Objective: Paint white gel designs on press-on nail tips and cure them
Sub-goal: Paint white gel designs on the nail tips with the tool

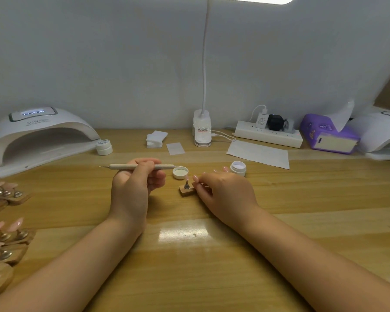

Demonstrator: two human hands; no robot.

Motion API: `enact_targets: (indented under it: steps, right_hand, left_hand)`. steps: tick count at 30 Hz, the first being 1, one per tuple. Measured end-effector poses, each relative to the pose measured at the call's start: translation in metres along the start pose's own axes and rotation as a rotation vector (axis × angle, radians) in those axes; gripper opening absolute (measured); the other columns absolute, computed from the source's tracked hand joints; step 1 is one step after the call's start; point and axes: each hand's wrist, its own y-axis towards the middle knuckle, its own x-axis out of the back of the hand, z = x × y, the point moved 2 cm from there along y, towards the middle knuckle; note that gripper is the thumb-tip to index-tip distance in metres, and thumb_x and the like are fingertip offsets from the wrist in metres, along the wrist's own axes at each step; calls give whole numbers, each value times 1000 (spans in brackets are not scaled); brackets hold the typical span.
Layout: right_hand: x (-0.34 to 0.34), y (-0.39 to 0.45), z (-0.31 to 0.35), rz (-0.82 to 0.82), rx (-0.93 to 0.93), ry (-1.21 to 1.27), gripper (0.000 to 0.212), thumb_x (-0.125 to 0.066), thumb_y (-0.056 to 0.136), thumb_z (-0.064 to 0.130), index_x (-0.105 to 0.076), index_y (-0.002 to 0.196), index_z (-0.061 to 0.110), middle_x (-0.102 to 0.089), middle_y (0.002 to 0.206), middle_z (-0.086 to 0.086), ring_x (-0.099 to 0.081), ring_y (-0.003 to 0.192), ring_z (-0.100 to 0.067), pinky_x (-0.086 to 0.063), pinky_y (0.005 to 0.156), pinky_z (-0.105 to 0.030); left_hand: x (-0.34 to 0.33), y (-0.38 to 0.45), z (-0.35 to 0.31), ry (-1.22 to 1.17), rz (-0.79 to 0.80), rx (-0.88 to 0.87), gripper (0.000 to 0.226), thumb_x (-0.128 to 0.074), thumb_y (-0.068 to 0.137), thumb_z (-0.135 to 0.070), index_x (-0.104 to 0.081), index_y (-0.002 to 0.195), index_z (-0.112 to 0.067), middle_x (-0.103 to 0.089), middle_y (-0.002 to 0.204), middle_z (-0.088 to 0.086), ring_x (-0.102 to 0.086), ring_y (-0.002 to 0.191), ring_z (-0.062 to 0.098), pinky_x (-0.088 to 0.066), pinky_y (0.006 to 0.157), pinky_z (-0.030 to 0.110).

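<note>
1. A small wooden stand (186, 190) with a metal peg sits mid-table, just in front of the open lid (180, 172).
2. The right hand (221, 194) rests beside the stand, its fingers curled and pinching a second wooden piece that touches the stand; what it carries is hidden by the fingers.
3. The left hand (133, 183) grips a dotting pen (140, 166), held level across the fingers, its thin tip pointing left and its other end over the lid's edge.
4. An open gel jar (238, 167) stands just behind the right hand's fingertips.
5. A closed jar (104, 147) sits by the mouth of the cure lamp (36, 136) at far left, whose display is lit.
6. Stands with pink nail tips (2, 230) crowd the table's left edge.
7. Behind: a pad stack (156, 138), a paper slip (175, 148), a desk lamp (202, 129), a paper sheet (258, 154), a power strip (269, 134), a purple tissue pack (329, 134), and a second lamp (383, 134) at far right.
</note>
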Motion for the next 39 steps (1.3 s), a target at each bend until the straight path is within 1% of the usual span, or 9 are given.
enact_targets:
  steps: [3,7,9,13,19,24,30,35,39]
  right_hand:
    - [3,-3,-1,-109,-1,170,25,-50,97,34,-71,103,22,-71,89,4,-63,85,-17,-41,102,-32]
    - [11,-10,-2,-184,50,383,16,-63,90,24,-72,86,11,-61,68,4,-53,64,-13,-43,71,-26]
    - [16,-11,-4,-216,75,476,18,-64,89,19,-69,78,6,-61,66,-1,-53,63,-17,-46,61,-37]
    - [24,-9,-4,-280,91,688,13,-64,89,12,-68,80,4,-65,69,-4,-60,65,-17,-50,62,-40]
    - [22,-8,-5,-301,125,745,7,-63,88,3,-69,92,6,-68,81,0,-66,77,-14,-56,66,-37]
    - [26,-7,-5,-366,138,786,6,-64,91,11,-68,95,9,-68,81,1,-67,76,-14,-57,64,-38]
    - [25,-6,-7,-369,152,789,11,-63,92,17,-68,99,11,-68,83,0,-67,77,-17,-57,63,-40]
    - [25,-5,-8,-380,156,787,13,-62,91,21,-68,99,13,-68,82,2,-67,76,-16,-57,61,-41]
    - [24,-6,-9,-382,154,796,9,-63,91,17,-67,99,16,-69,81,0,-68,74,-14,-58,60,-39]
  left_hand:
    - [0,-2,-2,63,17,-56,19,-48,96,-10,-61,82,-10,-63,58,-1,-61,59,12,-52,64,30]
    - [-3,-6,-9,114,20,-151,13,-52,94,-21,-59,86,-14,-64,61,-4,-62,62,12,-52,70,34]
    - [-6,-7,-19,111,37,-196,12,-54,88,-28,-58,86,-17,-64,62,-5,-62,65,12,-52,71,33]
    - [-13,-10,-45,158,123,-322,11,-55,88,-29,-58,87,-19,-65,67,-8,-63,68,11,-53,70,27]
    - [-25,-21,-68,250,192,-437,6,-53,88,-23,-56,88,-19,-65,69,-9,-64,69,6,-51,67,16]
    - [-33,-32,-69,359,222,-480,6,-52,87,-19,-58,84,-18,-67,70,-8,-64,68,3,-48,61,12]
    - [-36,-36,-63,528,243,-535,7,-55,89,-27,-59,86,-23,-68,76,-8,-66,70,6,-53,62,19]
    - [-36,-38,-60,565,246,-553,7,-54,90,-28,-59,87,-22,-68,76,-7,-66,71,10,-55,65,29]
    - [-37,-39,-60,569,246,-559,8,-54,90,-28,-58,88,-22,-67,76,-6,-66,71,14,-54,65,35]
